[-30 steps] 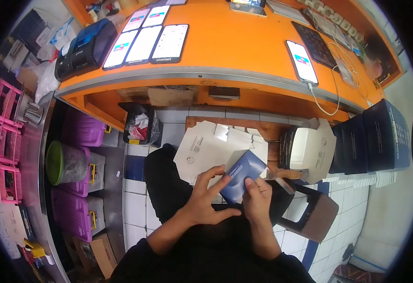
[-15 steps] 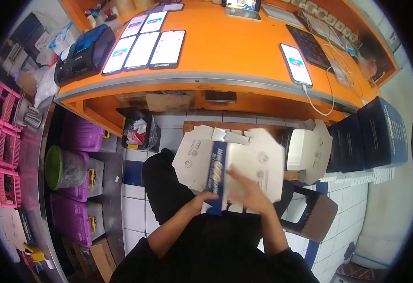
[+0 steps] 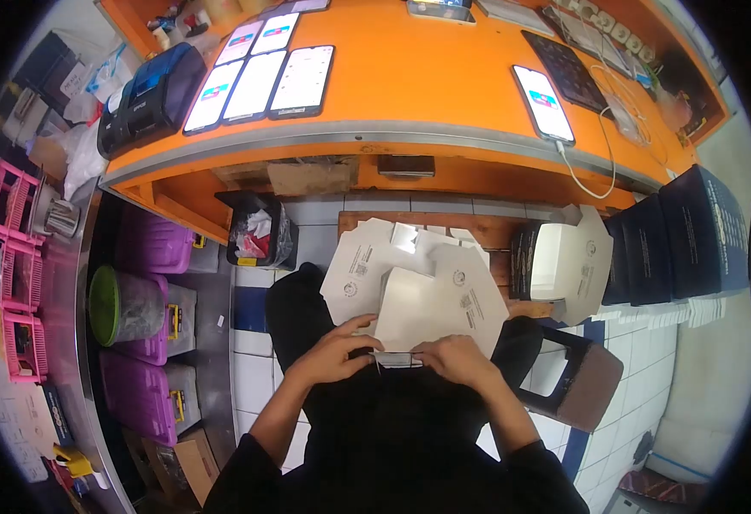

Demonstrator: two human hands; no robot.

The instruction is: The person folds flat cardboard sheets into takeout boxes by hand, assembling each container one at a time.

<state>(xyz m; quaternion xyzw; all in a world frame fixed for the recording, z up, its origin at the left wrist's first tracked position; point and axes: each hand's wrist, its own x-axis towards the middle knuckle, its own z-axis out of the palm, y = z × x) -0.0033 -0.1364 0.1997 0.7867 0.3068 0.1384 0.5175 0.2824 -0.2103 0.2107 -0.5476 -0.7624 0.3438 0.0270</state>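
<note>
Orange counter point(image 3: 392, 86) beyond both hands, white carton point(image 3: 427, 304) just ahead of them
Carton's near edge pinched between left hand point(image 3: 334, 355) and right hand point(image 3: 459, 360), fingers curled; stool point(image 3: 585, 390) right of them, phone point(image 3: 544, 103) farther ahead

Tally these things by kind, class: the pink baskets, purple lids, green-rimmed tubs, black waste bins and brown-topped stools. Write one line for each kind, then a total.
Pink baskets: 3
Purple lids: 3
Green-rimmed tub: 1
Black waste bin: 1
Brown-topped stool: 1
Total: 9
</note>
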